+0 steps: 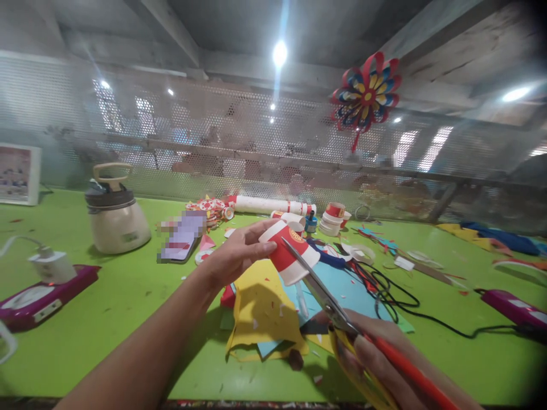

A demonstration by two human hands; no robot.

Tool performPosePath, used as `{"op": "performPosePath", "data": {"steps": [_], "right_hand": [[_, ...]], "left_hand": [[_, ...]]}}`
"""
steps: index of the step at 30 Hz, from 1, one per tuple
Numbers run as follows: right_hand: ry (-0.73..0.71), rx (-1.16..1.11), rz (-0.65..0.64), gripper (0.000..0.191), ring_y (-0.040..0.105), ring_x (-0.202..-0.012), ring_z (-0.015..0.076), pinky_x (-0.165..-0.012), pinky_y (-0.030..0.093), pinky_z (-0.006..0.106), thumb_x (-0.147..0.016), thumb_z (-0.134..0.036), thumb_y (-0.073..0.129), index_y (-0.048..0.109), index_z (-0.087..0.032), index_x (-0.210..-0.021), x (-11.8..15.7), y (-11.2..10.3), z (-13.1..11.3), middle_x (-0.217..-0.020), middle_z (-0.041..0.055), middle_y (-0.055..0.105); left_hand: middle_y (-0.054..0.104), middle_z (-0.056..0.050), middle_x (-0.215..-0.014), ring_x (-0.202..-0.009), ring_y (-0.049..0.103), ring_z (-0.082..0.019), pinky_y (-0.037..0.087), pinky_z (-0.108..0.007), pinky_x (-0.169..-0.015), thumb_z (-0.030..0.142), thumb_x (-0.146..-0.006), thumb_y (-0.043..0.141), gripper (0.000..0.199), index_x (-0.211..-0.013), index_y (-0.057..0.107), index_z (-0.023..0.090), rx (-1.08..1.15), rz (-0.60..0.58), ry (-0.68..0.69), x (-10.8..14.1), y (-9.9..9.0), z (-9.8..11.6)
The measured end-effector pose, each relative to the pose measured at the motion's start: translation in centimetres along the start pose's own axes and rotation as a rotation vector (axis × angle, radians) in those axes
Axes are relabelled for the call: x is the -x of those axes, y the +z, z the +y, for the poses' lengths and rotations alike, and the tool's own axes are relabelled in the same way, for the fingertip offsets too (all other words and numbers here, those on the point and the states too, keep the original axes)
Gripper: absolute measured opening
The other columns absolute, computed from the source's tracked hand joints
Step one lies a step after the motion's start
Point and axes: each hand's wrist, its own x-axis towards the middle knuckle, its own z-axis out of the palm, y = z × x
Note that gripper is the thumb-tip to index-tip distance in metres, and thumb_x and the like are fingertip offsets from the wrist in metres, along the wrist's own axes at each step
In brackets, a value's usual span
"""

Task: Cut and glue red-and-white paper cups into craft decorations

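That left hand (239, 250) pinches a red-and-white paper cup (284, 262), mostly whole from where I stand, cutting seemingly barely begun, the right hand (380, 364) gripping steel-bladed scissors (327, 303).

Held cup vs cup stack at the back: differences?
Held cup is single; cup stack is several together. Held cup tilts in the left grip; cup stack stands on the green table. Scissors overlap the held cup in view; none at the cup stack. Both are red and white.
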Motion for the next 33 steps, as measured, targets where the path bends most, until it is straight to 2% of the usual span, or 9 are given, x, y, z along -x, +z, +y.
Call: {"op": "performPosePath", "data": {"steps": [2, 6, 12, 17, 19, 24, 29, 33], "right_hand": [[0.002, 0.033, 0.024, 0.044, 0.064, -0.067, 0.0177, -0.061, 0.051, 0.024, -0.096, -0.051, 0.032, 0.065, -0.028, -0.114, 0.0, 0.0, 0.3, -0.074, 0.0011, 0.068], [-0.004, -0.003, -0.019, 0.044, 0.054, -0.051, 0.0131, -0.049, 0.043, 0.021, -0.097, -0.049, 0.032, 0.065, -0.026, -0.112, -0.2, 0.1, 0.8, -0.063, -0.0018, 0.063], [0.046, -0.008, -0.084, 0.039, 0.059, -0.066, 0.0165, -0.059, 0.044, 0.023, -0.097, -0.047, 0.034, 0.065, -0.026, -0.110, -0.3, 0.0, 1.0, -0.071, -0.0001, 0.064], [0.068, -0.004, -0.132, 0.037, 0.053, -0.059, 0.0154, -0.055, 0.041, 0.025, -0.097, -0.045, 0.034, 0.066, -0.028, -0.105, -0.3, -0.1, 0.7, -0.075, -0.0005, 0.066], [0.075, -0.010, -0.156, 0.037, 0.052, -0.058, 0.0152, -0.054, 0.040, 0.025, -0.097, -0.046, 0.034, 0.066, -0.028, -0.104, -0.3, -0.2, 0.9, -0.074, -0.0011, 0.066], [0.134, 0.016, -0.211, 0.037, 0.051, -0.057, 0.0150, -0.050, 0.039, 0.024, -0.094, -0.050, 0.040, 0.068, -0.025, -0.094, -0.4, -1.0, 1.2, -0.069, -0.0003, 0.062], [0.108, -0.056, -0.119, 0.032, 0.065, -0.080, 0.0211, -0.067, 0.052, 0.026, -0.093, -0.045, 0.044, 0.072, -0.032, -0.101, 0.0, -1.6, -0.2, -0.083, 0.0015, 0.071], [0.089, -0.008, -0.098, 0.033, 0.060, -0.062, 0.0190, -0.055, 0.049, 0.026, -0.092, -0.047, 0.043, 0.072, -0.031, -0.098, 0.4, -1.5, 0.2, -0.072, 0.0011, 0.067]], "left_hand": [[0.062, -0.014, -0.125, -0.116, 0.056, -0.029, 0.042, -0.038, -0.098, 0.022, -0.079, 0.069, 0.047, -0.125, 0.059, 0.018, 0.001, 0.000, 0.000, 0.0, 0.0, 0.0], [0.063, -0.014, -0.123, -0.115, 0.056, -0.029, 0.044, -0.037, -0.094, 0.022, -0.081, 0.067, 0.045, -0.125, 0.059, 0.019, -0.019, 0.009, -0.005, 0.0, -0.1, -0.2], [0.066, -0.015, -0.116, -0.109, 0.059, -0.029, 0.045, -0.038, -0.091, 0.022, -0.078, 0.070, 0.046, -0.123, 0.060, 0.017, -0.073, 0.019, -0.041, 0.1, 0.0, 0.0], [0.059, -0.015, -0.129, -0.113, 0.057, -0.030, 0.044, -0.039, -0.092, 0.020, -0.074, 0.074, 0.058, -0.129, 0.054, 0.019, -0.108, 0.058, -0.107, 0.2, -0.2, 0.1], [0.058, -0.014, -0.130, -0.112, 0.058, -0.029, 0.044, -0.039, -0.093, 0.020, -0.075, 0.073, 0.061, -0.131, 0.051, 0.021, -0.139, 0.033, -0.144, 0.2, -0.5, 0.1], [0.066, -0.013, -0.117, -0.100, 0.063, -0.023, 0.048, -0.035, -0.086, 0.020, -0.076, 0.072, 0.051, -0.124, 0.056, 0.018, -0.205, -0.071, -0.175, 0.1, -1.1, 0.3], [0.064, -0.013, -0.121, -0.106, 0.061, -0.024, 0.048, -0.037, -0.090, 0.017, -0.076, 0.072, 0.053, -0.126, 0.056, 0.020, -0.225, -0.139, -0.214, 0.1, -0.9, 0.2], [0.064, -0.013, -0.122, -0.106, 0.062, -0.024, 0.048, -0.038, -0.091, 0.019, -0.076, 0.072, 0.051, -0.125, 0.057, 0.021, -0.249, -0.132, -0.221, 0.2, -0.7, 0.0]]}}
